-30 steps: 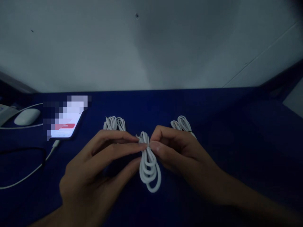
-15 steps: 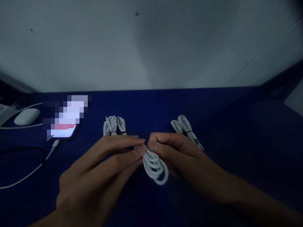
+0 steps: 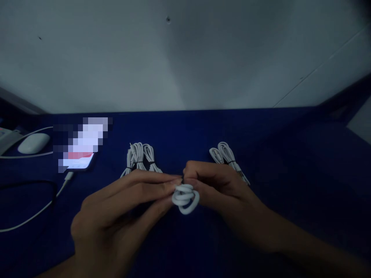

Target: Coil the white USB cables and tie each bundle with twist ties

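A coiled white cable (image 3: pixel 187 199) is held up in the middle, its loops pointing toward me. My left hand (image 3: pixel 124 208) pinches the bundle from the left between thumb and fingers. On the other side, the fingers of my right hand (image 3: pixel 220 189) are pinched together against the bundle. A small dark tie (image 3: pixel 182 179) shows between the fingertips of both hands. The rest of the cable is hidden behind the fingers. Behind my left hand lie several tied white cable bundles (image 3: pixel 138 152). More tied bundles (image 3: pixel 227 152) lie behind my right hand.
A lit phone (image 3: pixel 79 162) with a white plug and cord (image 3: pixel 65 185) lies on the blue table (image 3: pixel 182 135) at left. Next to it is a white rounded case or mouse (image 3: pixel 34 143). A pale wall (image 3: pixel 130 58) rises behind the table.
The cable coil has tilted so that its loops look shorter and face me more. The dark tie now shows between my fingertips. My left hand has shifted slightly lower, uncovering more of the left bundles.
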The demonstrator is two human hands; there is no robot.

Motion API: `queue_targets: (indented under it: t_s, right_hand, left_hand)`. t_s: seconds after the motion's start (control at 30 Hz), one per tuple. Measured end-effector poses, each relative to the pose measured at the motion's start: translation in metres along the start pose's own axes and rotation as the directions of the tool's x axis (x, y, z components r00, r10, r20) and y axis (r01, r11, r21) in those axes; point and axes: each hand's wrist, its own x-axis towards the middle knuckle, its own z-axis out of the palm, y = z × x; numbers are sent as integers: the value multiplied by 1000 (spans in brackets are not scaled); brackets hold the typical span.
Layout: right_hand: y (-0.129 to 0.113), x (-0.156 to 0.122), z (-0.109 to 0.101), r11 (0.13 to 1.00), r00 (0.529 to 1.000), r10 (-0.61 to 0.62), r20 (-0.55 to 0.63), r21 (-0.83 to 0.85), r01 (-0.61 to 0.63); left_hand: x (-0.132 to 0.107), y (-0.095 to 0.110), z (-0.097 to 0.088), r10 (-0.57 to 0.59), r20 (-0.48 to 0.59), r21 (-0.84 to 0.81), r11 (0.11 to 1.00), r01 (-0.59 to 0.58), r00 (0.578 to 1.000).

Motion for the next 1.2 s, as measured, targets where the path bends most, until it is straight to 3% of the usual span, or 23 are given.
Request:
queue_targets:
  t_s: [0.1, 0.17, 0.3, 0.4, 0.53, 0.77, 0.83, 0.9, 1.03, 1.2]
  right_hand:
    - [0, -3, 1, 996, 999, -29, -14, -81, 28]
    - [0, -4, 2, 991, 998, -70, -6, -117, 69]
    - [0, -4, 3, 957, 980, -199, 12, -210, 197]
    - [-1, -2, 4, 905, 951, -307, 31, -301, 301]
    - [0, 0, 4, 781, 887, -458, 55, -453, 430]
    - [6, 1, 5, 461, 774, -625, 103, -751, 472]
    - [4, 2, 4, 505, 793, -601, 96, -723, 471]
    - [1, 1, 2, 639, 845, -528, 79, -618, 457]
    - [-2, -3, 0, 868, 946, -325, -19, -402, 290]
    - [-2, -6, 0, 972, 989, -135, -68, -205, 118]
  left_hand:
    - [7, -1, 6, 55, -51, 133, 990, -48, 997]
    - [12, -2, 6, -22, -37, 83, 996, 25, 999]
    - [17, -5, 1, -190, 106, -100, 974, 201, 976]
    - [18, -11, -3, -333, 230, -194, 905, 378, 915]
    - [20, -17, -5, -398, 357, -275, 820, 502, 845]
    - [24, -12, -4, -382, 397, -278, 817, 506, 835]
    - [25, -10, -3, -389, 380, -276, 818, 504, 839]
    - [24, -10, -2, -407, 347, -272, 818, 506, 845]
    - [23, -13, -1, -410, 348, -287, 810, 512, 843]
    - [21, -14, -2, -396, 350, -299, 811, 502, 849]
